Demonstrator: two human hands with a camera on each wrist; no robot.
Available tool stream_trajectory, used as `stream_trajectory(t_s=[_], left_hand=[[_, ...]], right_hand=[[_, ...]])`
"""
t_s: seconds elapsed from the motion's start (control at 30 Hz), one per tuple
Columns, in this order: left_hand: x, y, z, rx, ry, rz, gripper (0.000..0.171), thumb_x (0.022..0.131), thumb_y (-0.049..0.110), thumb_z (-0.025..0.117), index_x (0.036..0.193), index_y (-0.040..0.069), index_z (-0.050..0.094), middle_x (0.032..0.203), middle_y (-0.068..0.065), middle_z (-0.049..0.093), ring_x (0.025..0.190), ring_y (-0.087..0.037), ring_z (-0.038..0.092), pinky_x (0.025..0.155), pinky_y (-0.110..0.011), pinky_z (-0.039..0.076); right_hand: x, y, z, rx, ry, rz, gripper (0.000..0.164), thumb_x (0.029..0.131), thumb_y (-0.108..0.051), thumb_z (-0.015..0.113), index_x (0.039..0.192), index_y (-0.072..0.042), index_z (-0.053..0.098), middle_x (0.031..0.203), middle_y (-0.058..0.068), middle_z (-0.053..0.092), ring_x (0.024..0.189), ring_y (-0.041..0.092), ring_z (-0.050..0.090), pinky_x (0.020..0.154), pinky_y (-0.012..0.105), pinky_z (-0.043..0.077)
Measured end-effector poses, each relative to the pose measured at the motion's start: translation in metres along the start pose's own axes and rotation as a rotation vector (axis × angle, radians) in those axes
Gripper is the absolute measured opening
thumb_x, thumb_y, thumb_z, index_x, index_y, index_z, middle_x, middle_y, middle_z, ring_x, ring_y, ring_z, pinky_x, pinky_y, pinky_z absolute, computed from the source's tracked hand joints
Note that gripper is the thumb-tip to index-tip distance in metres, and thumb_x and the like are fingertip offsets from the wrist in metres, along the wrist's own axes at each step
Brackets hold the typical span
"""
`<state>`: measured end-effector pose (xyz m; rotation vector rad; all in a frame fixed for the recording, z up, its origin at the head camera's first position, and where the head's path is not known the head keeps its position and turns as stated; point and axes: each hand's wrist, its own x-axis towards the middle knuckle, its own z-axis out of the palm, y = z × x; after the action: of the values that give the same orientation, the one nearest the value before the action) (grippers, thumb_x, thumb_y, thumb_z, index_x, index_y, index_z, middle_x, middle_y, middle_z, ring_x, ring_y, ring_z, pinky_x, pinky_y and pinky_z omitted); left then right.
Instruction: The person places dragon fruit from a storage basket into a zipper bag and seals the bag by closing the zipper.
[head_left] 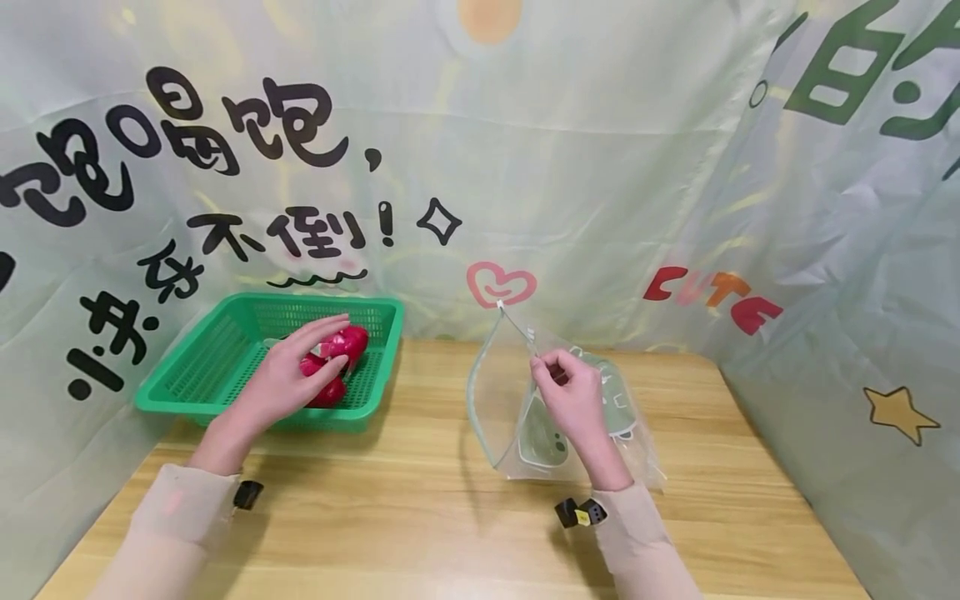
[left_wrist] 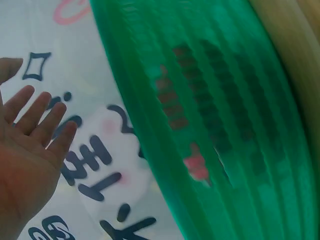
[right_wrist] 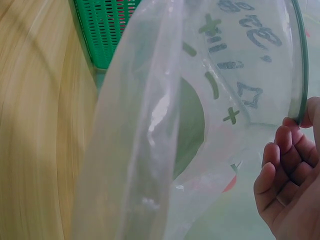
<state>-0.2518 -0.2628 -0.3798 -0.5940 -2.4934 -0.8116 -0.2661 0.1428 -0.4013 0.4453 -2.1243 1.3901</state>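
In the head view my left hand (head_left: 281,375) is over the green plastic basket (head_left: 395,333), its fingers extended above shiny red items (head_left: 354,339) lying inside. The left wrist view shows that hand (left_wrist: 30,155) with fingers apart and nothing in its grasp; red shapes show dimly through the slotted basket wall (left_wrist: 145,150). What kind the red items are, I cannot tell. On the right, a clear zip bag (head_left: 491,408) with green printed shapes stands with its mouth gaping to the left. Thumb and forefinger of my right hand (head_left: 577,396) pinch its rim (right_wrist: 303,65).
Both hands are above a wooden table (head_left: 420,517). Behind it and along the sides hangs a pale printed cloth (head_left: 615,183) with lettering. The basket stands at the back left, close to the cloth; the bag is to its right with bare wood between.
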Motion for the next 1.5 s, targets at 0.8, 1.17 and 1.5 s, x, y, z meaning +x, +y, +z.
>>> stream_trajectory(t_s=[0.8,1.17,1.5], left_hand=[[-0.027,-0.090,-0.024,-0.037,-0.376,-0.187,0.086,0.080,0.035,0.091,0.150,0.002,0.053,0.150,-0.034,0.046,0.128,-0.055,0.049,0.091,-0.060,0.056],[-0.020,-0.106,-0.027,-0.088,-0.489,-0.238,0.085,0.078,0.031,0.092,0.149,0.005,0.054,0.148,-0.035,0.042,0.124,-0.056,0.047,0.084,-0.050,0.059],[-0.012,-0.110,-0.031,-0.155,-0.596,-0.292,0.086,0.081,0.026,0.089,0.153,0.006,0.047,0.153,-0.035,0.031,0.128,-0.060,0.040,0.091,-0.061,0.056]], right_hand=[[-0.003,0.008,-0.002,-0.012,-0.021,0.004,0.014,0.093,-0.003,0.072,0.079,-0.007,0.070,0.069,0.002,0.063,0.062,0.014,0.057,0.056,0.021,0.047],[-0.003,0.008,-0.001,-0.009,-0.041,0.027,0.014,0.094,-0.004,0.072,0.081,-0.008,0.071,0.070,0.003,0.064,0.064,0.016,0.057,0.056,0.021,0.048],[-0.002,0.007,0.000,-0.009,-0.037,0.017,0.015,0.093,-0.003,0.073,0.079,-0.008,0.071,0.069,0.001,0.063,0.062,0.012,0.056,0.056,0.020,0.047]])
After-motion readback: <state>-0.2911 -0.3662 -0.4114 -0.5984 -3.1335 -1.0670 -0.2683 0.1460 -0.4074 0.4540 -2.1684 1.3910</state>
